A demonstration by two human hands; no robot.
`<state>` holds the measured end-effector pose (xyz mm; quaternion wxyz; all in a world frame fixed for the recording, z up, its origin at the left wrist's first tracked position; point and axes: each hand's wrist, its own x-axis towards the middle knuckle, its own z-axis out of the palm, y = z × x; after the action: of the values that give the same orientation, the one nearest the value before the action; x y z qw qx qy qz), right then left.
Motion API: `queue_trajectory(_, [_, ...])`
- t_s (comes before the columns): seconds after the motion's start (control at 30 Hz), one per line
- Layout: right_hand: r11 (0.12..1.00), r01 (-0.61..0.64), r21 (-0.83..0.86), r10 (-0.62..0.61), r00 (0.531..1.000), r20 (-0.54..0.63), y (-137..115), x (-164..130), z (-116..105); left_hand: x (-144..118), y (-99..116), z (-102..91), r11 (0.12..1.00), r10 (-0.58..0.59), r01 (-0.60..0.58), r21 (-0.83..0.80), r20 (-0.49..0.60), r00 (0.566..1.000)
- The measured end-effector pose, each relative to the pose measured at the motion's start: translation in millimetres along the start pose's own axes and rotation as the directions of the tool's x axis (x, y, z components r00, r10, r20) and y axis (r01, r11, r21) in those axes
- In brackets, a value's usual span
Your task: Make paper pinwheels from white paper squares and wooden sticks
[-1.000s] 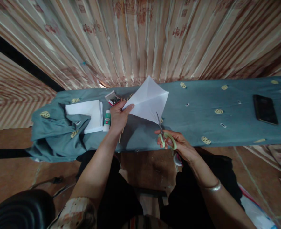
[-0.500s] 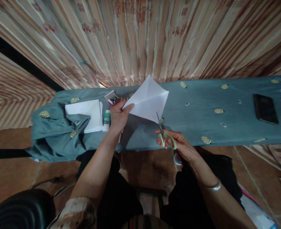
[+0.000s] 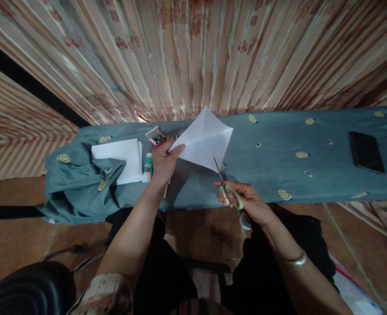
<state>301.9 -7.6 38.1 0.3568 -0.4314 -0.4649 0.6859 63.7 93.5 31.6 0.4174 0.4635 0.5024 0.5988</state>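
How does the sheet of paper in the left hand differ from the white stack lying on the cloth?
The folded paper is held up off the cloth by the left hand, with the scissors at its lower corner; the paper stack lies flat, untouched. The held piece shows creases; the stack looks smooth. Both are white.

Your left hand (image 3: 163,161) pinched the left corner of a folded white paper sheet (image 3: 204,139), held up at the middle of the frame. Your right hand (image 3: 242,200) gripped green-handled scissors (image 3: 225,186), their blades at the sheet's lower edge. The worktop (image 3: 265,166) wore a blue-grey cloth. Left of centre lay a stack of white paper (image 3: 121,156), with a glue bottle (image 3: 148,167) just beside it. A dark phone (image 3: 366,152) lay at the right.
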Motion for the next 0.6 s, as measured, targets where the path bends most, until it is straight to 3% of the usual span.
queue_trajectory(0.6, [0.998, -0.058, 0.004, 0.059, 0.996, -0.065, 3.2, 2.3, 3.4, 1.4, -0.1, -0.1, 1.000, 0.006, -0.006, -0.005, -0.002, 1.000])
